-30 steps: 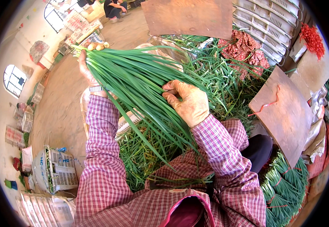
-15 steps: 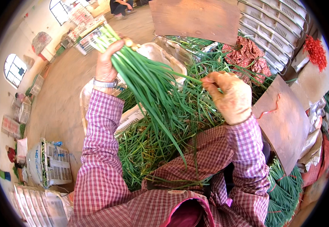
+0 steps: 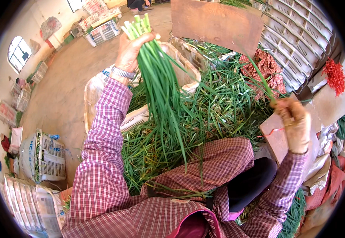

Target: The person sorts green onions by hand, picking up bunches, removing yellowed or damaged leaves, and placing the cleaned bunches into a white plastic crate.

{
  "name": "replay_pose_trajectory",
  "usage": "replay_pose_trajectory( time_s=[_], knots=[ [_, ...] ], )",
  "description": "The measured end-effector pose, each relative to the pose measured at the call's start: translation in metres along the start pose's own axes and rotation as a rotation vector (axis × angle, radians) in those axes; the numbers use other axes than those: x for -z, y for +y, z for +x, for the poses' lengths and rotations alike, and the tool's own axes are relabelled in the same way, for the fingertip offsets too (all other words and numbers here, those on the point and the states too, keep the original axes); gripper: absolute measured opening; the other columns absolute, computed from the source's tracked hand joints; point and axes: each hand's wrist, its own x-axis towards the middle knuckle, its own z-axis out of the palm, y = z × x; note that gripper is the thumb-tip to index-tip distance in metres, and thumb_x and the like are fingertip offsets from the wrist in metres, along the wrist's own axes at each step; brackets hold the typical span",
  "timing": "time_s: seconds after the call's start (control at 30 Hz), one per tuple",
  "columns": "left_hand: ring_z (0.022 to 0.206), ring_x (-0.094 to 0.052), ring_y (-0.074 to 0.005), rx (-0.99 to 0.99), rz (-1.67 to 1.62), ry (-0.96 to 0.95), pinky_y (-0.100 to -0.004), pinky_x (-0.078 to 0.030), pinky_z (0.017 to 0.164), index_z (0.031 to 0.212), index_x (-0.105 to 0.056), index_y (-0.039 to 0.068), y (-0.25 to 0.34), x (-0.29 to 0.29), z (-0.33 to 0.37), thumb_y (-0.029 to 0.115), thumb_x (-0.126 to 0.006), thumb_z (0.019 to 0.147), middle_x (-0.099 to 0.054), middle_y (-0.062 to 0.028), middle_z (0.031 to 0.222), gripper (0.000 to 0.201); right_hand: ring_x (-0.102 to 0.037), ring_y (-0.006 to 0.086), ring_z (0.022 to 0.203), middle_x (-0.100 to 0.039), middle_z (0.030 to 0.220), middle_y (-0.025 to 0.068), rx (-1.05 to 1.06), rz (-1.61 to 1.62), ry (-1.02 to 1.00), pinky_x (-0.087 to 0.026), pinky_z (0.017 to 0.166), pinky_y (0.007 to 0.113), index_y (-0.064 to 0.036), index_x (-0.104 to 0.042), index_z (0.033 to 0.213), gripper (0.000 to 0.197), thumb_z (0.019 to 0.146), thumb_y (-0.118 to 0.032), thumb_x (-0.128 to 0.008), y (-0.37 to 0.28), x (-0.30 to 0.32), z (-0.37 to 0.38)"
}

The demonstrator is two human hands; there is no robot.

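My left hand [image 3: 132, 51] is closed around a bunch of green garlic chives [image 3: 160, 87], their pale cut stems sticking up past my thumb and the long leaves hanging down. Out to the right, my right hand [image 3: 293, 119] pinches a single green stalk [image 3: 261, 75] that slants up and left from my fingertips, apart from the bunch. Below both hands spreads a heap of loose green leaves [image 3: 216, 103], reaching up to my bent knee. A white plastic crate [image 3: 88, 99] stands under my left forearm, partly hidden by it and by the leaves.
A wooden board [image 3: 216, 23] stands at the far side; a smaller board [image 3: 273, 137] lies beneath my right hand. Stacked white crates [image 3: 299, 43], a red patterned cloth [image 3: 265, 75] and red ties [image 3: 334, 76] are at right. Tied green bundles [image 3: 293, 218] sit lower right. Another person [image 3: 138, 4] crouches far off.
My right hand has swung right and down, drawing one stalk away from the bunch. The bunch in my left hand now hangs more upright.
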Motion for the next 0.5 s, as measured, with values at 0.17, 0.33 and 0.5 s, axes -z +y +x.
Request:
replay_pose_trajectory(
  time_s=[0.17,0.33,0.5],
  knots=[
    [0.065,-0.063,-0.0133,-0.273,0.305,0.037,-0.0278,-0.053,0.062,0.092,-0.063,0.002,0.025,-0.076,-0.009,0.017,-0.073,0.071,-0.065,-0.0059,0.075,0.027,-0.053,0.028,0.108,-0.05,0.128,0.0112,0.262,-0.374,-0.26,-0.042,0.092,0.038,-0.0097,-0.044,0.13,0.072,0.067,-0.023,-0.076,-0.015,-0.066,0.01],
    [0.066,-0.06,-0.0135,-0.724,0.41,-0.199,-0.0277,-0.05,0.057,0.081,-0.062,0.007,0.034,-0.176,-0.043,0.004,-0.061,0.065,-0.063,-0.0021,0.076,0.016,-0.041,0.0249,0.124,-0.037,0.139,0.0101,0.343,0.103,-0.053,-0.032,0.104,0.036,-0.0095,-0.03,0.138,0.093,0.061,-0.018,-0.082,-0.035,-0.125,0.029],
    [0.062,-0.058,-0.0225,-0.975,0.512,-0.139,-0.0371,-0.045,0.061,0.073,-0.055,0.009,0.045,-0.245,-0.08,0.017,-0.068,0.065,-0.055,-0.006,0.064,0.017,-0.045,0.023,0.117,-0.043,0.13,0.0098,0.298,0.091,0.157,-0.037,0.099,0.035,-0.0077,-0.034,0.133,0.088,0.06,-0.016,-0.082,-0.044,-0.124,0.022]
  ],
)
